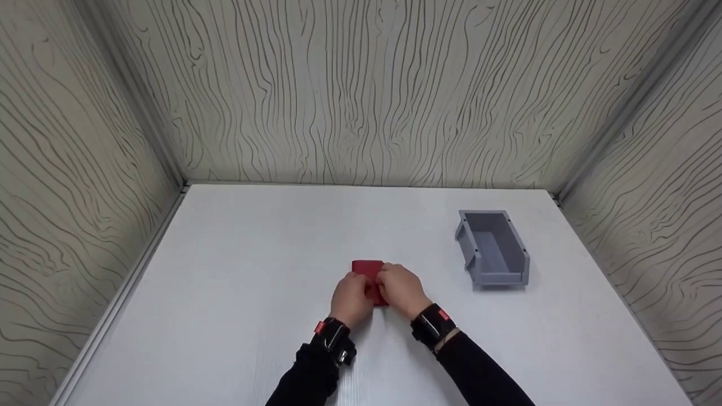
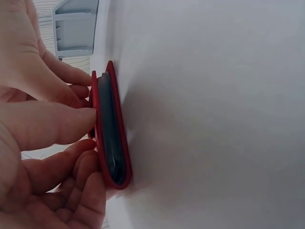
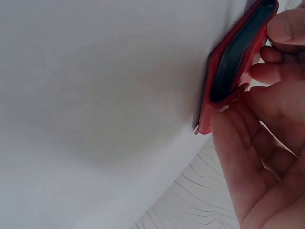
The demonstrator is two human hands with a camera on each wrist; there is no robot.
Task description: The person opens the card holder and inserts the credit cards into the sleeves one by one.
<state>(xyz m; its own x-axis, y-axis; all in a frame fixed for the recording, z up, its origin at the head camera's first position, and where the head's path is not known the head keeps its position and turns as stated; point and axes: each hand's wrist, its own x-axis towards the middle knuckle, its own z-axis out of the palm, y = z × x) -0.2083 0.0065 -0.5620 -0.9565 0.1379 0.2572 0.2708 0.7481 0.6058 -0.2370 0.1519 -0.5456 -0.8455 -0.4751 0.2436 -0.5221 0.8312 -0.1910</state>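
Observation:
A small red wallet (image 1: 368,269) with a dark inside is on the white table, between both hands. Its folded cover and dark inner layer show edge-on in the left wrist view (image 2: 112,138). The left hand (image 1: 351,297) grips its left side, with the thumb against the cover and the other fingers curled at the near edge. From the right, the right hand (image 1: 401,288) pinches a red tab (image 3: 238,93) at the wallet's end between thumb and fingers. Part of the wallet is hidden behind the fingers.
A grey plastic bin (image 1: 499,277) stands on the table to the right, beyond the right hand. Wood-patterned panels (image 1: 361,101) rise at the back and both sides of the white table (image 1: 237,254). Both wrists carry black straps.

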